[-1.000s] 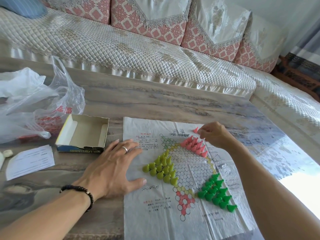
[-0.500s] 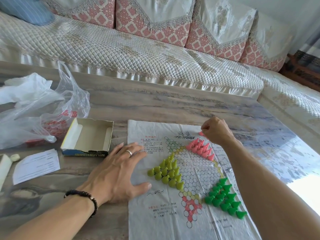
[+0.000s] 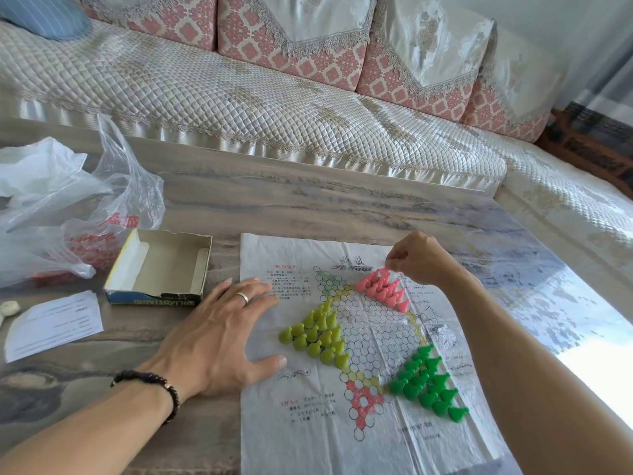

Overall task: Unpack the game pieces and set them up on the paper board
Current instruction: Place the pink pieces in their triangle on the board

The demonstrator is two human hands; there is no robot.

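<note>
Since the earlier frame, the right hand [image 3: 419, 257] has come down beside the far tip of the cluster of pink cone-shaped plastic pieces [image 3: 383, 288], fingers curled together; whether they pinch a piece I cannot tell. Its fingertips sit just above the topmost pink piece. The left hand [image 3: 219, 332] stays spread flat, pressing the left edge of the crinkled white paper board [image 3: 322, 430], near the yellow-green cone pieces [image 3: 317, 334]; dark green cone pieces [image 3: 428, 382] stand at the board's right
</note>
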